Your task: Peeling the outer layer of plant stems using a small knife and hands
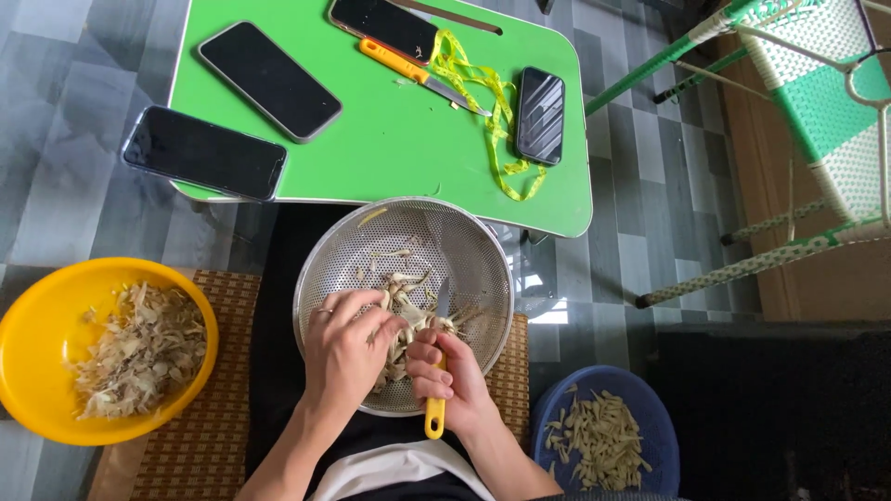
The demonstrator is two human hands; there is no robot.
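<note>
My left hand (pixel 348 348) pinches a pale flower-like piece (pixel 408 320) over a perforated metal colander (pixel 464 246) on my lap. My right hand (pixel 445 376) grips a small knife with a yellow handle (pixel 434 419), its blade (pixel 444 299) pointing up against the piece. More pale strips lie in the colander's bottom. A ring shows on my left hand.
A yellow bowl (pixel 28 325) of peelings sits at left, a blue bowl (pixel 640 394) of pale strips at lower right. Ahead, a green lap table (pixel 399 139) carries several phones, an orange-handled knife (pixel 408 70) and a yellow measuring tape (pixel 497 111). A green-white chair (pixel 817 102) stands right.
</note>
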